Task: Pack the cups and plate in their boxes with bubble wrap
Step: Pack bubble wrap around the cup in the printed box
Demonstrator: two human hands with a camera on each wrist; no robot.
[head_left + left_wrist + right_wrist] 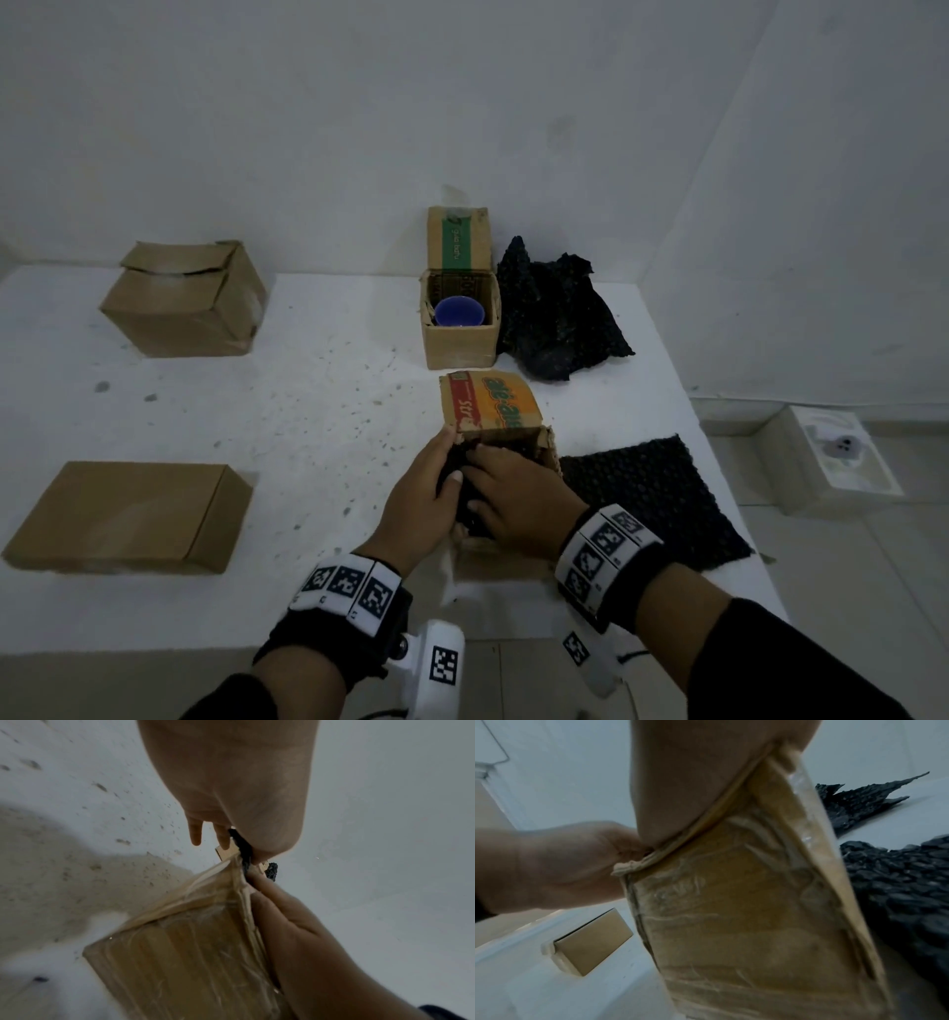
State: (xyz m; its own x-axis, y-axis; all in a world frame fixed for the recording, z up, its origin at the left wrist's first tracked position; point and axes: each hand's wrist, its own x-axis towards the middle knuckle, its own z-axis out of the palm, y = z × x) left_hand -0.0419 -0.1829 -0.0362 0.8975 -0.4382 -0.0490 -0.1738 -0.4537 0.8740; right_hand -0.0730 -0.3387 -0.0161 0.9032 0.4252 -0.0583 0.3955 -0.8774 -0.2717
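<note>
1. Near cardboard box (pixel 506 552): corrugated, tape-covered walls, printed orange-and-red flap (pixel 488 406) standing open at the far side; it holds a black bubble-wrap bundle (pixel 457 478), contents hidden
2. Left hand (pixel 423 493) and right hand (pixel 518 496): fingers curled over the bundle at the box mouth
3. Far cardboard box (pixel 459 339): open, green-striped flap upright, a blue cup (pixel 458 311) inside
4. Crumpled black bubble wrap (pixel 557 318) touches it; a flat sheet (pixel 647 498) lies beside the near box
5. Two closed plain boxes (pixel 185 303) (pixel 128 516) sit well apart on the speckled white table (pixel 287 411)
</note>
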